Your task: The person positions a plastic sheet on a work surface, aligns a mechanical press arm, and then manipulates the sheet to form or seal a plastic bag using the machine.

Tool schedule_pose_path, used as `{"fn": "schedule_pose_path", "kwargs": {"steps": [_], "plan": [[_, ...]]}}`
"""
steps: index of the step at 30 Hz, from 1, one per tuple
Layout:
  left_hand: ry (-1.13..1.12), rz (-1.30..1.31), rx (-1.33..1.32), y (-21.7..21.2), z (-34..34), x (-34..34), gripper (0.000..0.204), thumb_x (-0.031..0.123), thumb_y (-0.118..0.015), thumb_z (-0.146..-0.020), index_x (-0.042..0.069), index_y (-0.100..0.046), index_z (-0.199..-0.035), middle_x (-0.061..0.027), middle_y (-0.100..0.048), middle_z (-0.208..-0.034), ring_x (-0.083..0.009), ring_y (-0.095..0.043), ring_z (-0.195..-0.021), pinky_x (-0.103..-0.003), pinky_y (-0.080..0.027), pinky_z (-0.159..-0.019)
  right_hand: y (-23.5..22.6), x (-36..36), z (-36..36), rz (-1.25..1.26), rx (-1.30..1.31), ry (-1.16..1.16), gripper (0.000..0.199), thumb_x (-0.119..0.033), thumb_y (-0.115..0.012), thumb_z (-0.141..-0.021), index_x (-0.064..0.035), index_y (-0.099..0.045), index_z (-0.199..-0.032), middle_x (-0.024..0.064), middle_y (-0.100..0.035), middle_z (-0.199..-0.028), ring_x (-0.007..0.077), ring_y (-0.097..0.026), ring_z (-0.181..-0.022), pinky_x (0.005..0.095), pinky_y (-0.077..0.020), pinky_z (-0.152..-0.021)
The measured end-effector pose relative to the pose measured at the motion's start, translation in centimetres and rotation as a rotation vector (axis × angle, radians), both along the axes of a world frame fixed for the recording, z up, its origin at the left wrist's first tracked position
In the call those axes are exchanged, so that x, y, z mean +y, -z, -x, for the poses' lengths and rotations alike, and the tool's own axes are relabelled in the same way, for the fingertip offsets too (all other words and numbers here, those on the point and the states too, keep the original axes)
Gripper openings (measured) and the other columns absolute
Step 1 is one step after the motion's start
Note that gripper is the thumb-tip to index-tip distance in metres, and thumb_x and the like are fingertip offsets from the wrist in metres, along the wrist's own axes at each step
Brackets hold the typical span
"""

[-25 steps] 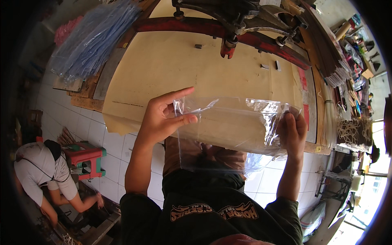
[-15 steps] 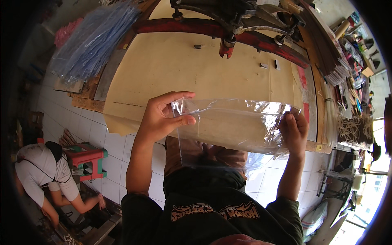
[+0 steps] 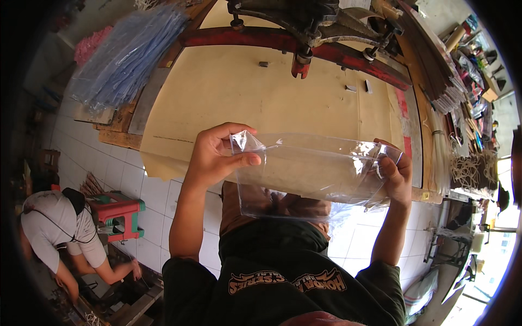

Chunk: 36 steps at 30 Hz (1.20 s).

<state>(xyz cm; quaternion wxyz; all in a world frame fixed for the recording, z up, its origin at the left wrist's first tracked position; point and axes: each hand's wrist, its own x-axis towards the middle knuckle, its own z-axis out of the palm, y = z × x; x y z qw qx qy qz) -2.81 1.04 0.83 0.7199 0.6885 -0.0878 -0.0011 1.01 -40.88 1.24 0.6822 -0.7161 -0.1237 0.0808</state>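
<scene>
A clear plastic bag (image 3: pixel 310 163) with shiny creases is stretched between my two hands, over the table's near edge and my lap. At its left corner my left hand (image 3: pixel 217 155) grips the plastic, thumb on the near side and fingers behind. My right hand (image 3: pixel 397 174) pinches the right end, its thumb bent over the film and some fingers hidden behind it. Under and beyond the bag lies a tan sheet (image 3: pixel 217 92) covering the tabletop.
A red bar (image 3: pixel 244 37) with a dark metal press (image 3: pixel 288 16) spans the table's far side. Stacked bluish plastic sheets (image 3: pixel 125 54) lie at far left. Small dark metal pieces (image 3: pixel 263 64) rest on the sheet. A person (image 3: pixel 65 228) bends beside a red-green stool (image 3: pixel 117 214) at lower left.
The right end of the bag has been turned a little, and my right fingers have shifted on it. Its lower edge has risen slightly. My left hand keeps its grip.
</scene>
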Motion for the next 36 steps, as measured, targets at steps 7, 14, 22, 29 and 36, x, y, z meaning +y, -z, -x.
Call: {"fn": "schedule_pose_path", "kwargs": {"steps": [7,14,22,29,36], "plan": [[0.015,0.051,-0.062,0.7,-0.3,-0.4,0.048,0.007,-0.092,-0.079,-0.002,-0.069,-0.121,-0.0063,-0.072,-0.108,-0.0136,-0.069,-0.1,-0.03,-0.054,-0.093,0.4,0.1,-0.2,0.007,-0.028,-0.006,0.047,-0.028,-0.07,-0.101,0.0071,-0.064,-0.133,0.0098,-0.076,-0.099,0.014,-0.071,-0.082,0.0283,-0.0573,-0.073],[0.105,-0.064,-0.095,0.4,-0.4,0.4,0.052,0.009,-0.091,-0.079,-0.001,-0.067,-0.125,-0.0079,-0.072,-0.115,-0.0155,-0.067,-0.108,-0.031,-0.052,-0.097,-0.1,0.7,-0.3,-0.022,0.033,0.005,0.045,-0.028,-0.069,-0.102,0.0056,-0.065,-0.132,0.0094,-0.076,-0.096,0.0124,-0.069,-0.077,0.027,-0.0554,-0.073],[0.033,-0.02,-0.155,0.9,-0.6,-0.1,0.053,0.004,-0.093,-0.074,-0.002,-0.068,-0.12,-0.0137,-0.073,-0.118,-0.0223,-0.07,-0.113,-0.034,-0.055,-0.099,-0.2,1.0,-0.2,0.013,0.026,0.011,0.047,-0.033,-0.068,-0.102,0.0052,-0.066,-0.131,0.0096,-0.076,-0.095,0.0118,-0.068,-0.076,0.0269,-0.0548,-0.072],[-0.02,0.029,-0.025,0.8,-0.4,0.1,0.035,0.002,-0.093,-0.075,-0.003,-0.074,-0.104,-0.0092,-0.075,-0.102,-0.0154,-0.071,-0.099,-0.03,-0.058,-0.088,0.1,0.9,-0.5,0.012,0.038,0.017,0.044,-0.029,-0.069,-0.102,0.0052,-0.066,-0.13,0.0087,-0.076,-0.094,0.0115,-0.068,-0.076,0.0261,-0.0547,-0.071],[-0.032,0.044,-0.064,1.2,-0.2,0.4,0.032,-0.001,-0.091,-0.077,-0.003,-0.074,-0.104,-0.0071,-0.074,-0.095,-0.0154,-0.073,-0.091,-0.029,-0.06,-0.082,-0.3,1.6,-0.2,-0.005,0.055,0.017,0.042,-0.028,-0.067,-0.103,0.0053,-0.067,-0.127,0.0089,-0.076,-0.093,0.0121,-0.068,-0.075,0.0268,-0.0547,-0.071]]}}
